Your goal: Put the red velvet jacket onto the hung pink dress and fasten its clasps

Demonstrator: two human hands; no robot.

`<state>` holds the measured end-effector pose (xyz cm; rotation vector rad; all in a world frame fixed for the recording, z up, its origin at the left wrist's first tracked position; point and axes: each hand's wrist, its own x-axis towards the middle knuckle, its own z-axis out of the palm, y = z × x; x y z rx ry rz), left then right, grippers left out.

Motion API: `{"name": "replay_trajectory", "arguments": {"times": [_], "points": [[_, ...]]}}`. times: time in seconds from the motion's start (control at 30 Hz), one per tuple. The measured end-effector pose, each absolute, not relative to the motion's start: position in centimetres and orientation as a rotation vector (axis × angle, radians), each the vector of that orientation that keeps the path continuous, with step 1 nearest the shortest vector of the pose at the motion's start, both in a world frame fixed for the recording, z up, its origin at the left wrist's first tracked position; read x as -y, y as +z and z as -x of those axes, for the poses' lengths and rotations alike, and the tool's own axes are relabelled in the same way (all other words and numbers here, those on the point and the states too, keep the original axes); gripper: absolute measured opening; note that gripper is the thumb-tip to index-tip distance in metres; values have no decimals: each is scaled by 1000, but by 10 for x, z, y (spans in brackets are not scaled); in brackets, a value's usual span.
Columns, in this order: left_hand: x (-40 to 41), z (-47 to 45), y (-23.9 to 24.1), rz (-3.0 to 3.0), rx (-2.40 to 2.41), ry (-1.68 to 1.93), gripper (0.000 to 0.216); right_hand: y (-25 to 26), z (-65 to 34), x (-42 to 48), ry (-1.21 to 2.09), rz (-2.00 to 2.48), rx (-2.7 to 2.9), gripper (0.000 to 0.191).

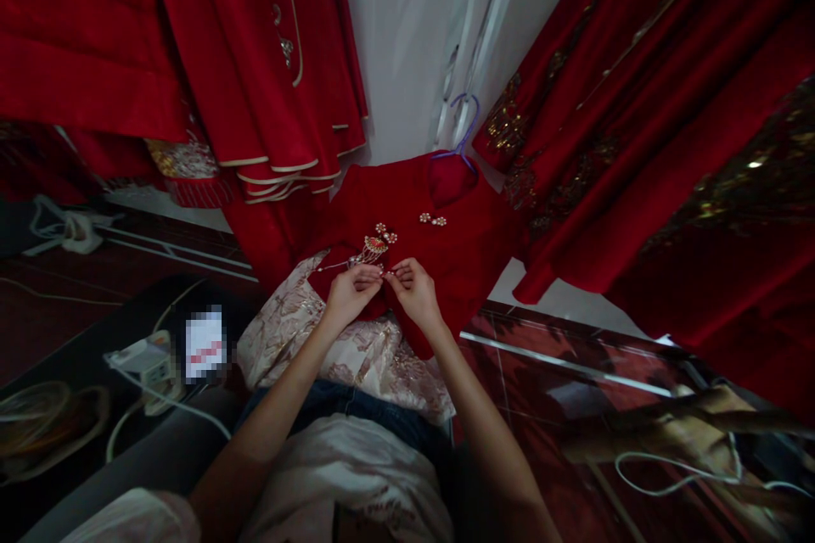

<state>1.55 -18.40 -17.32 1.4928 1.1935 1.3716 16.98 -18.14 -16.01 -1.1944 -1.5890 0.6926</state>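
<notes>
A red garment (407, 187) is spread in front of me, with a purple hanger (467, 131) at its neck. Its front carries a beaded flower ornament (433, 221) and a fan-shaped tasselled ornament (375, 248). Fingers pinched, my left hand (352, 295) rests at the garment just below the tassels. My right hand (415, 293) is pinched as well, close beside the left. Small beaded bits show at the fingertips of both, but what exactly they grip is too small to name. Under the garment, a cream and gold brocade cloth (375, 356) covers my lap.
Red garments with gold trim hang at the left (255, 59) and right (637, 127). A power strip (156, 365) with a white cord lies on a dark surface at left. White hangers (70, 225) lie farther back. At right stands a blurred wooden item (694, 433) with a looped cord.
</notes>
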Motion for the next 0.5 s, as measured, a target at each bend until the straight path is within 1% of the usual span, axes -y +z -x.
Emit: {"name": "replay_trajectory", "arguments": {"times": [0.23,0.5], "points": [[187,-20,-173,-1557,-1243,1385,27,-159,-166,185,659,1157,1576,4],[188,-20,-174,-1626,-1280,1390,16,-158,-166,188,640,1143,1627,5]]}}
